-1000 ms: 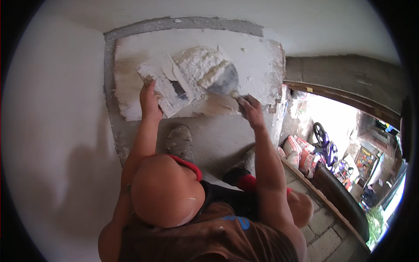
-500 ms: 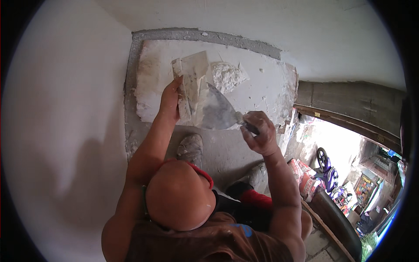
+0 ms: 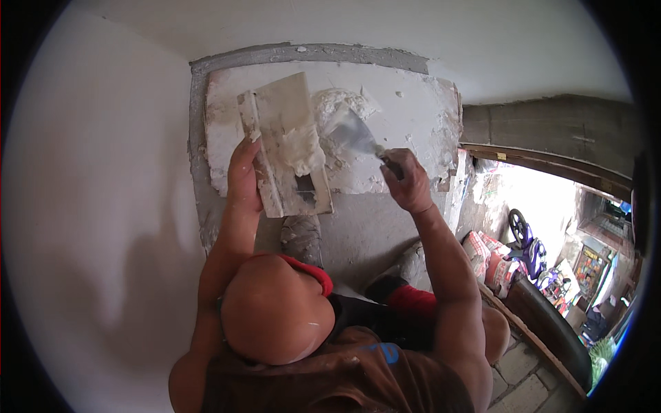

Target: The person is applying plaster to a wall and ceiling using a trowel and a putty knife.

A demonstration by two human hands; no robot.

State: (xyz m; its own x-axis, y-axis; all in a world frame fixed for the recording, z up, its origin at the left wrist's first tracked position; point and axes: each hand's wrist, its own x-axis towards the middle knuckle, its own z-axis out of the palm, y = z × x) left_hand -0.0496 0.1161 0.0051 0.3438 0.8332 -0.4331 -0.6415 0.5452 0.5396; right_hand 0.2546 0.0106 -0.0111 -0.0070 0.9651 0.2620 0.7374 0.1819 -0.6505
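Observation:
My left hand (image 3: 244, 177) is closed around the back edge of a wide, plaster-smeared trowel (image 3: 281, 103), held tilted above the board. A lump of wet white plaster (image 3: 301, 150) clings to the trowel's right side. Closed on a dark handle, my right hand (image 3: 411, 184) holds a broad putty knife (image 3: 359, 135). Its blade lies over the near side of a plaster heap (image 3: 330, 98); whether it presses into the heap I cannot tell. The heap sits on a large whitish board (image 3: 413, 138) at floor level.
White walls (image 3: 89, 179) close in on the left and at the back. My shoes (image 3: 301, 237) stand on the grey floor (image 3: 351, 230) before the board. On the right a bright doorway opens onto printed sacks (image 3: 485, 258), a purple wheeled thing (image 3: 529, 248) and clutter.
The putty knife has left the trowel and swung up and over to the plaster heap. The trowel has shifted left, and a plaster lump now shows on it.

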